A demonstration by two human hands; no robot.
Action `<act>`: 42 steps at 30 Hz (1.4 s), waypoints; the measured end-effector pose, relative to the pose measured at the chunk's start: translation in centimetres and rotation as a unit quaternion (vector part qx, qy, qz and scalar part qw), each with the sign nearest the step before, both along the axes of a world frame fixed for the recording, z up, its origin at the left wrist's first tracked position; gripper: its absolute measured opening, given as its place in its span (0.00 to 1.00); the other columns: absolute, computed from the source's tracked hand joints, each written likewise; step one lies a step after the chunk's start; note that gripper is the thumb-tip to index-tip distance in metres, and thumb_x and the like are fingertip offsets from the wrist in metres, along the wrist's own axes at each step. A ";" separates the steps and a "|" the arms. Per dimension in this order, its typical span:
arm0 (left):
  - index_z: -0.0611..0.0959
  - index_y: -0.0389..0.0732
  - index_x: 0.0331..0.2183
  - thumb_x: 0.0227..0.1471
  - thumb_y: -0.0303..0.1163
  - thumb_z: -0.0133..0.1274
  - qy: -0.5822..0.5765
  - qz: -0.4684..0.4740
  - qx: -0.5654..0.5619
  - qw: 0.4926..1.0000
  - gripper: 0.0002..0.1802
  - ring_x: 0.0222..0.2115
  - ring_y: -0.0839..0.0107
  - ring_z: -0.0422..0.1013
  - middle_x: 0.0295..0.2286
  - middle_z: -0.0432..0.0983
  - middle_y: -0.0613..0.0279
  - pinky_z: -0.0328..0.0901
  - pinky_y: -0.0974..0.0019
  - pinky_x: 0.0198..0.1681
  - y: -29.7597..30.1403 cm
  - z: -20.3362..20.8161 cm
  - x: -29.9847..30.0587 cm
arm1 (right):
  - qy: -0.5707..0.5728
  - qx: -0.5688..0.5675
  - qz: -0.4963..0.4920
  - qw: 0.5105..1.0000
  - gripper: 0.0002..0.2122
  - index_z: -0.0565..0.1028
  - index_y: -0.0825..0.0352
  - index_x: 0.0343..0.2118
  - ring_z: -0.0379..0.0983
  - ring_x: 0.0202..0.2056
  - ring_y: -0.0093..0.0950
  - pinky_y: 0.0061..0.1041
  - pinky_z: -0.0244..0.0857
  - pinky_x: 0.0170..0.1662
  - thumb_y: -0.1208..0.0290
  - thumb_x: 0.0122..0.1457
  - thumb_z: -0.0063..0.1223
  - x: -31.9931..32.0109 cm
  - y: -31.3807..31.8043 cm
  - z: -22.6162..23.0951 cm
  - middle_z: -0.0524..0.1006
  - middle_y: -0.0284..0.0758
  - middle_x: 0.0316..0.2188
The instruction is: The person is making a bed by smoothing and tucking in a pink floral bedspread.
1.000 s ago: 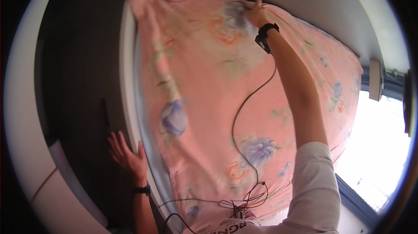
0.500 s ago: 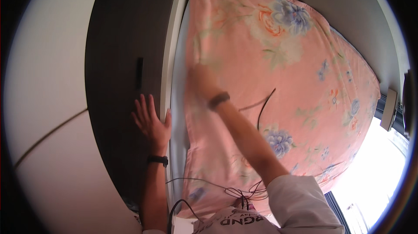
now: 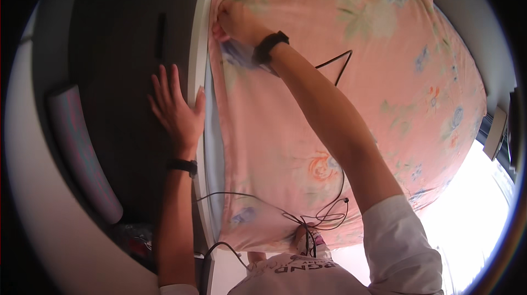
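A pink bed sheet (image 3: 285,130) with blue and orange flowers covers the bed from the middle to the right. My right hand (image 3: 241,23) is at the sheet's far left edge, fingers curled round the cloth; its fingertips are partly hidden. Spread fingers mark my left hand (image 3: 178,116), which rests palm down on the dark panel (image 3: 121,31) left of the bed. A pale strip of mattress (image 3: 217,157) shows between the sheet's edge and the light bed rail (image 3: 200,64). Both wrists wear black bands.
A thin black cable (image 3: 335,207) lies looped over the near part of the sheet and runs up under my right arm. A grey-pink patterned roll (image 3: 85,155) lies at the left, near a dark crumpled bag (image 3: 134,237). Bright light comes from the lower right.
My right hand has moved farther along the sheet's left edge and its fingers have closed on the cloth. My left hand stays spread on the panel. The view has shifted, showing the roll.
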State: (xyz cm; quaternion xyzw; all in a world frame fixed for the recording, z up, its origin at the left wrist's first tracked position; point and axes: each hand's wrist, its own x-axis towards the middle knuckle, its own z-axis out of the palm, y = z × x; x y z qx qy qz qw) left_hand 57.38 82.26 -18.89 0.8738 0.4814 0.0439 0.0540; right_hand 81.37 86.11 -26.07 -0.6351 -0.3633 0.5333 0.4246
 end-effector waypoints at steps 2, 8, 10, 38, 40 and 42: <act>0.62 0.47 0.64 0.51 0.44 0.58 -0.009 -0.020 0.030 0.999 0.42 0.66 0.51 0.48 0.65 0.53 0.54 0.44 0.37 0.64 -0.2 -0.9 -0.7 | -0.197 0.167 -0.057 0.964 0.15 0.69 0.76 0.48 0.76 0.38 0.44 0.36 0.71 0.42 0.77 0.58 0.46 -2.8 -2.8 -0.6 0.74 0.52 0.42; 0.63 0.53 0.63 0.52 0.44 0.58 -0.023 -0.060 0.084 0.994 0.39 0.65 0.54 0.49 0.64 0.55 0.60 0.45 0.36 0.63 0.6 -0.5 -1.7 | -0.205 0.083 -0.099 0.970 0.27 0.63 0.73 0.57 0.66 0.48 0.51 0.46 0.62 0.52 0.75 0.54 0.53 -19.1 -25.9 9.8 0.68 0.52 0.48; 0.63 0.54 0.63 0.53 0.45 0.58 -0.043 -0.062 0.105 0.992 0.39 0.65 0.54 0.49 0.64 0.55 0.61 0.44 0.36 0.64 0.7 -1.4 -1.5 | -0.202 0.047 -0.058 0.977 0.27 0.63 0.72 0.57 0.65 0.49 0.50 0.46 0.63 0.53 0.74 0.53 0.53 -23.1 -31.0 8.0 0.67 0.51 0.49; 0.79 0.38 0.31 0.55 0.32 0.54 -0.156 0.202 -0.085 0.963 0.07 0.30 0.49 0.72 0.27 0.75 0.55 0.66 0.52 0.32 -55.3 -7.2 -50.0 | -0.711 -0.066 0.147 0.685 0.14 0.77 0.68 0.37 0.78 0.39 0.36 0.39 0.72 0.38 0.65 0.63 0.41 -26.3 -27.7 -1.1 0.80 0.42 0.37; 0.80 0.37 0.33 0.55 0.31 0.54 -0.023 0.420 -0.038 0.907 0.07 0.31 0.50 0.73 0.29 0.76 0.53 0.66 0.53 0.33 -61.3 0.1 -62.2 | -0.554 0.078 0.088 0.824 0.12 0.78 0.67 0.36 0.78 0.38 0.39 0.39 0.72 0.39 0.67 0.62 0.41 -47.9 -28.0 5.8 0.79 0.43 0.37; 0.80 0.37 0.35 0.55 0.32 0.54 -0.150 0.381 -0.089 0.908 0.08 0.33 0.50 0.72 0.32 0.77 0.52 0.65 0.51 0.38 -62.9 -2.3 -56.5 | -0.573 0.088 0.103 0.809 0.11 0.77 0.69 0.34 0.78 0.39 0.40 0.39 0.72 0.39 0.69 0.61 0.43 -34.0 -25.9 1.8 0.78 0.45 0.37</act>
